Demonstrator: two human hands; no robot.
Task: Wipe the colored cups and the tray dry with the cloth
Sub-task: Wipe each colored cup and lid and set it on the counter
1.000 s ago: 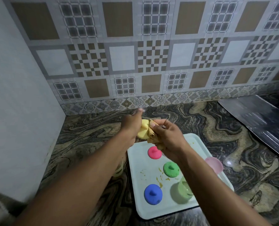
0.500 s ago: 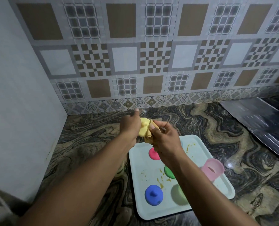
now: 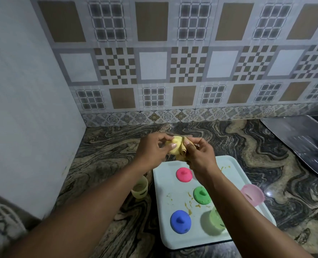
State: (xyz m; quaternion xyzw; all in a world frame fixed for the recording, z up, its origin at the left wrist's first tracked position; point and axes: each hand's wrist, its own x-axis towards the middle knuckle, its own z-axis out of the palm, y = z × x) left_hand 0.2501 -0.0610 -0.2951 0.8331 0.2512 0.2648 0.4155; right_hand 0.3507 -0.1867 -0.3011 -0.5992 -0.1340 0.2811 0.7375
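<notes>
The left hand [image 3: 150,151] grips a yellow cup [image 3: 175,145] while the right hand [image 3: 201,158] pinches the cloth [image 3: 182,155] against it, mid-wipe. The next move likely calls for turning it, then taking another from the tray [image 3: 163,185].

The swirled stone counter [image 3: 108,146] bears a white tray [image 3: 161,183] and, just beside it, a pale cup [image 3: 140,187].

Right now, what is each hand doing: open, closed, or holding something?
Left hand: holding the yellow lid.
Right hand: pinching the cloth against that lid.
</notes>
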